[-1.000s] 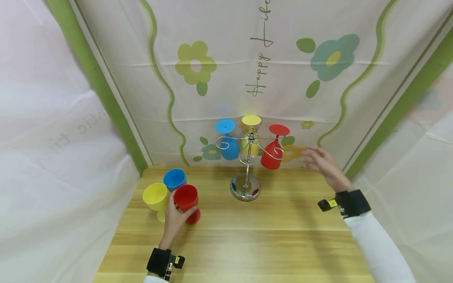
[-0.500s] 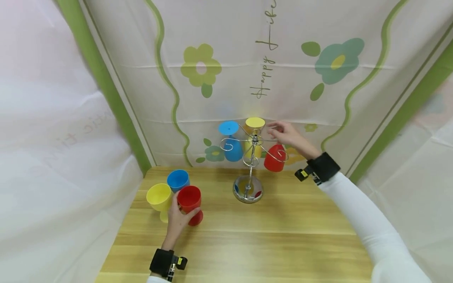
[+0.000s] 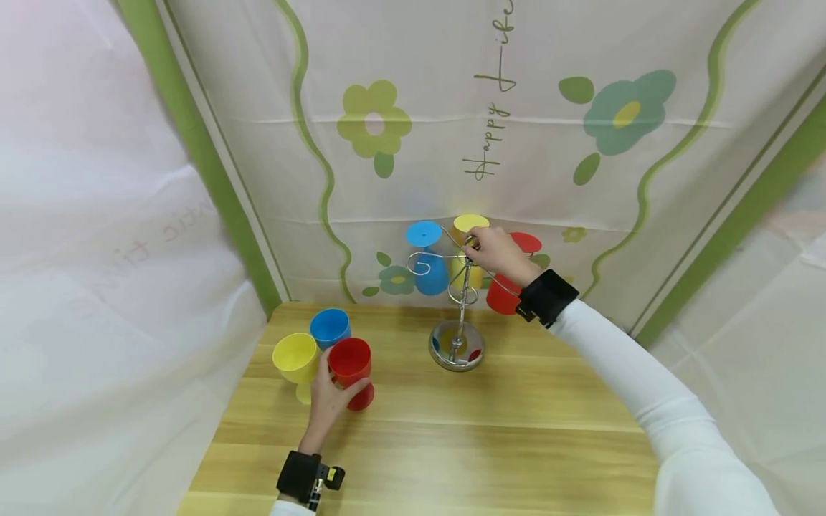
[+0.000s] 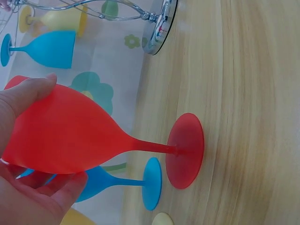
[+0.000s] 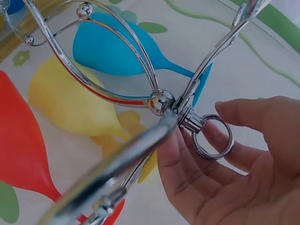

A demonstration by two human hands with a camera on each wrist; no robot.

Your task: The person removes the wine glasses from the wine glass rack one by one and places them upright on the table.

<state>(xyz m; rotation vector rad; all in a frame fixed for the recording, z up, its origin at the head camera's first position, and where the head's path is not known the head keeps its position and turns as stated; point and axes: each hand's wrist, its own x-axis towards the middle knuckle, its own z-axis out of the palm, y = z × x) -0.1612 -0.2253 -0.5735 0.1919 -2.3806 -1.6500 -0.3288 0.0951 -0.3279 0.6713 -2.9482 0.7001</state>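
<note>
In the head view my left hand grips the bowl of an upright red plastic goblet. Thumb and fingers wrap that bowl in the left wrist view, and the goblet's round foot is at the wooden table. Beside it stand a blue goblet and a yellow goblet. My right hand is at the top of a chrome goblet rack. Close up, its thumb and fingers are around the small metal ring on the rack's top.
Upside down on the rack hang a blue goblet, a yellow goblet and a red goblet, the last partly hidden by my right arm. A flowered cloth rises behind the wooden table.
My right hand has moved left from beside the hanging red goblet to the rack's top ring. My left hand still holds the red goblet in the same place.
</note>
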